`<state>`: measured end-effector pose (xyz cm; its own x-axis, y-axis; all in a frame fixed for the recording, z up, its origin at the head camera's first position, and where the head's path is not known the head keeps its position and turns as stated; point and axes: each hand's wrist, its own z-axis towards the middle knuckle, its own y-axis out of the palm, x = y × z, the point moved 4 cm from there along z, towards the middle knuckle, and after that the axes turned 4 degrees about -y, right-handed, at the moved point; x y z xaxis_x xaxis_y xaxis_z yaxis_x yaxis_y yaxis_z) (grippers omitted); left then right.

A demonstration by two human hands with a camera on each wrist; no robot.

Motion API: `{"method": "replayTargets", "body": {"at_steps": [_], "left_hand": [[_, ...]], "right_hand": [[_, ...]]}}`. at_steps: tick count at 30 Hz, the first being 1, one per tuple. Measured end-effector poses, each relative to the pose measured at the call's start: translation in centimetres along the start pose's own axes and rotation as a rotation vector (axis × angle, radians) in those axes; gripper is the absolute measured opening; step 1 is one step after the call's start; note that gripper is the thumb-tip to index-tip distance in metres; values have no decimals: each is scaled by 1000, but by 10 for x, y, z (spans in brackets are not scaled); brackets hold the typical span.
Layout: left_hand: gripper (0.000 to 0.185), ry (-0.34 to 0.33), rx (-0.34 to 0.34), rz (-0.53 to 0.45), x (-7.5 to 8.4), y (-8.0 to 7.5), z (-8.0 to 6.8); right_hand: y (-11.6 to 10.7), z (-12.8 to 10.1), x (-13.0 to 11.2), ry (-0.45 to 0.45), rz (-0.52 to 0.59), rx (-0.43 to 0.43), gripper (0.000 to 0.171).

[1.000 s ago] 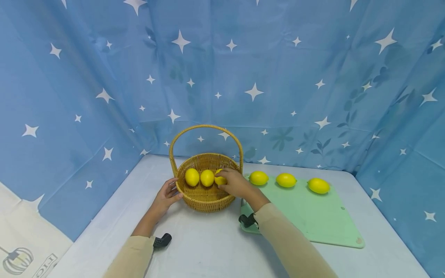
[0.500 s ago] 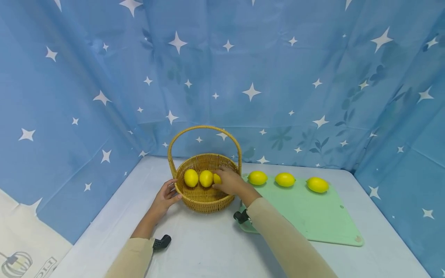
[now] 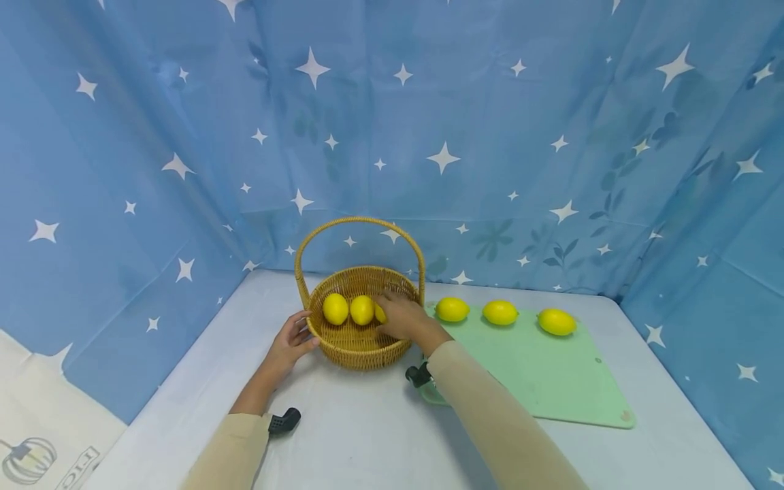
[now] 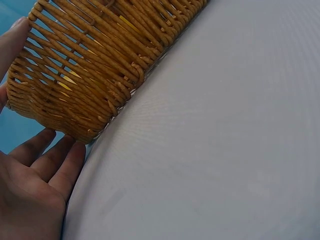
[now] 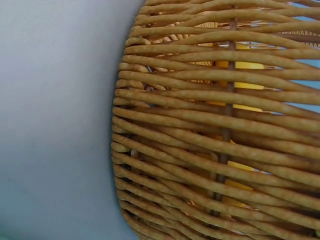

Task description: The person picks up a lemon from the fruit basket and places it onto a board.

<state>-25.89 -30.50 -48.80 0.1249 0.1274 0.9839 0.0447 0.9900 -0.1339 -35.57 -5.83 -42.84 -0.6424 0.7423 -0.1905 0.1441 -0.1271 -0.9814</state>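
the right hand (image 3: 401, 318) reaches inside the wicker basket (image 3: 343, 354), fingers curled over a lemon (image 3: 380, 314) that lies beside two other lemons (image 3: 335, 308) in a row. the left hand (image 3: 289, 343) rests with relaxed, straight fingers against the basket's outer left wall. the basket stands on the pale worktop (image 3: 367, 435), just left of a green cutting board (image 3: 551, 381) carrying three more lemons (image 3: 500, 312).

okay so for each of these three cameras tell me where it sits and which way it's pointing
Head: worn on the head, faces forward and down at the basket, lemons and green board; both forearms, left hand and right hand show.
Left wrist: low beside the basket's wall; left hand's fingers show.
Right wrist: pressed close to the weave; no body shows.
All three share the basket.
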Motion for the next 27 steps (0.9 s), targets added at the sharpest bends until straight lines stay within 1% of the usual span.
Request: {"method": "replayTargets", "body": {"at_steps": [3, 7, 12, 18, 21, 25, 27], "left_hand": [[68, -17, 2, 0, -1, -1, 0], [68, -32, 2, -17, -4, 0, -2], [67, -13, 1, -33, -6, -1, -4], [67, -10, -5, -23, -4, -1, -6], [67, -8, -3, -16, -3, -1, -6], [67, -4, -1, -15, 0, -1, -3], [67, 1, -5, -24, 1, -1, -1]], "right_hand": [[2, 1, 0, 20, 9, -2, 77], [3, -1, -1, 21, 24, 4, 76], [2, -3, -5, 8, 28, 14, 76], [0, -5, -7, 24, -40, -24, 66], [-3, -6, -9, 19, -61, -28, 62], [-8, -7, -11, 21, -64, -31, 57], [-9, -7, -11, 31, -46, -43, 57]]}}
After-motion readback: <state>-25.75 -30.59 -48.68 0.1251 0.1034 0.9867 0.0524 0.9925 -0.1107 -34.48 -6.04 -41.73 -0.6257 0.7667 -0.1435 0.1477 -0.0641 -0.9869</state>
